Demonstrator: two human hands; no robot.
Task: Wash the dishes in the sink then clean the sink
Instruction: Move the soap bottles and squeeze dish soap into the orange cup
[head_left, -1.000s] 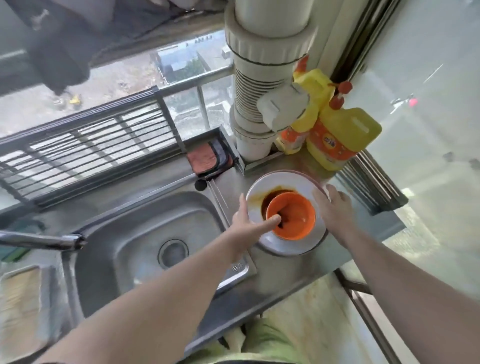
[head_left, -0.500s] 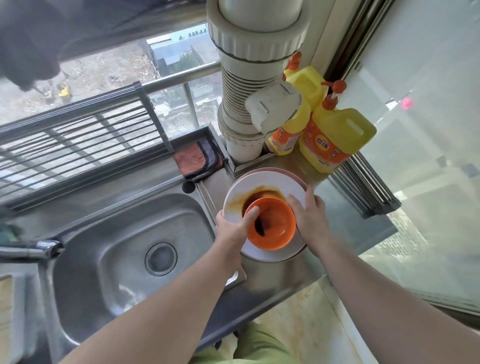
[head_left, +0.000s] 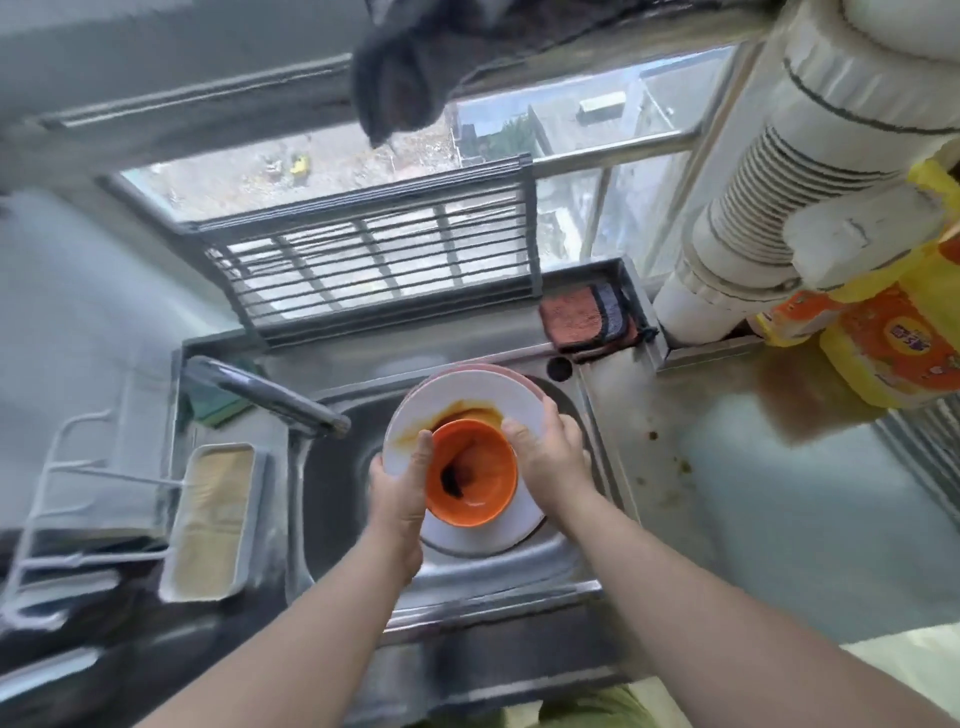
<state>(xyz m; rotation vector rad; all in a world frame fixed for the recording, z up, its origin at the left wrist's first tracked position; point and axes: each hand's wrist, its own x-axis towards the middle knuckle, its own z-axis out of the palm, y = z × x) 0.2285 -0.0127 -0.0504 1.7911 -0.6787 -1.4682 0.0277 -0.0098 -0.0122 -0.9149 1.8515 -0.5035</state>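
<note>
Bowl (head_left: 470, 480) on plate (head_left: 457, 400) over sink (head_left: 332, 499)

A sauce-stained white plate (head_left: 457, 405) carrying an orange bowl (head_left: 470, 475) hangs above the steel sink (head_left: 332, 499).

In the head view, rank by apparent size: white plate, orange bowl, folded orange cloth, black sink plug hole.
Largest to smallest as they look:
1. white plate
2. orange bowl
3. folded orange cloth, though it lies farther from the camera
4. black sink plug hole

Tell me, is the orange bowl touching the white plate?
Touching. The head view shows the orange bowl sitting on the white plate, with no gap under its rim, while the left hand and right hand hold the plate's edges.
</note>
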